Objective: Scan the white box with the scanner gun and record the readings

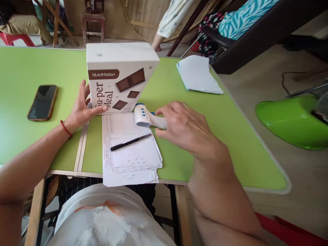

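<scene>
My left hand (82, 106) grips the lower left edge of a white NutriMotion meal box (123, 82), thumb on the printed front and fingers along its side. The box stands upright on the green table. My right hand (184, 124) is at the handle of a white and blue infrared thermometer (142, 115), with thumb and forefinger apart on either side of it. The thermometer lies in front of the box, partly over a stack of written papers (133, 143). A black pen (130, 142) rests across those papers. The handle's end is hidden by my right hand.
A phone (43, 102) lies on the left of the green table (246, 150). Folded white paper (199, 73) sits at the far right edge. Beyond are a wooden stool (93, 22), other people's sleeves and legs, and a green chair seat (289, 123).
</scene>
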Tool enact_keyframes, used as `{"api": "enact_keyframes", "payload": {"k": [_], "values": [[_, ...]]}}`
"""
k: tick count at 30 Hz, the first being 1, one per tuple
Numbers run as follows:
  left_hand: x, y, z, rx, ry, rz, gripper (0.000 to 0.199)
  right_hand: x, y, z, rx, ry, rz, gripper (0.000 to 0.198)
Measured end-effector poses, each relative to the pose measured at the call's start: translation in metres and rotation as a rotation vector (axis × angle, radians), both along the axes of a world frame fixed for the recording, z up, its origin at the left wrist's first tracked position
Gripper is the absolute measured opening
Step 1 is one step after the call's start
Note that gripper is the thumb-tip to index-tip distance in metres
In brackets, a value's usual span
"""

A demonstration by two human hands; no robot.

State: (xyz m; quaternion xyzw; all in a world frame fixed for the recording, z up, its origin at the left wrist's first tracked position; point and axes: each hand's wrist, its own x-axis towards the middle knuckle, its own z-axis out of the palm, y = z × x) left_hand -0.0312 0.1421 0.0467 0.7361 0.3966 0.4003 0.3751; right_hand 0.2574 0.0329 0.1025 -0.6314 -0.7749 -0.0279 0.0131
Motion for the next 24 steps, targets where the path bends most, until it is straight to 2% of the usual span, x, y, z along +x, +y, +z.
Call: {"api": "enact_keyframes", "payload": {"k": [2, 3, 5, 6, 7, 9, 11, 13, 15, 18, 21, 24], "values": [[0.004, 0.004, 0.0, -0.023, -0.149, -0.035, 0.096, 0.004, 0.009, -0.007, -0.065, -0.015, -0.017, 0.043], [0.005, 0.005, 0.001, -0.021, -0.187, -0.044, 0.091, 0.005, 0.014, -0.011, -0.118, -0.009, -0.02, 0.042], [0.005, 0.005, 0.004, -0.021, -0.218, -0.041, 0.081, 0.007, 0.021, -0.018, -0.182, 0.021, -0.032, 0.03], [0.004, 0.003, 0.007, -0.025, -0.215, -0.03, 0.076, 0.008, 0.023, -0.019, -0.169, 0.043, -0.038, 0.023], [0.003, 0.001, 0.01, -0.032, -0.205, -0.017, 0.073, 0.01, 0.023, -0.02, -0.115, 0.074, -0.045, 0.019], [0.001, -0.007, 0.019, -0.043, -0.178, 0.022, 0.068, 0.015, 0.019, -0.015, 0.076, 0.201, -0.051, 0.021], [-0.001, -0.017, 0.032, -0.052, -0.15, 0.061, 0.063, 0.016, 0.01, -0.006, 0.264, 0.463, -0.023, 0.028], [-0.002, -0.028, 0.045, -0.08, -0.133, 0.073, 0.06, 0.01, -0.003, 0.004, 0.341, 0.828, 0.044, 0.027], [-0.004, -0.038, 0.058, -0.142, -0.106, 0.048, 0.057, -0.004, -0.018, 0.007, 0.278, 1.203, 0.167, 0.021], [-0.006, -0.049, 0.069, -0.229, -0.011, -0.041, 0.053, -0.032, -0.034, 0.001, 0.007, 1.582, 0.352, 0.026], [-0.006, -0.052, 0.069, -0.254, 0.092, -0.094, 0.054, -0.053, -0.039, -0.012, -0.152, 1.691, 0.377, 0.027], [-0.006, -0.05, 0.065, -0.256, 0.156, -0.084, 0.056, -0.061, -0.037, -0.02, -0.143, 1.685, 0.335, 0.016]]}}
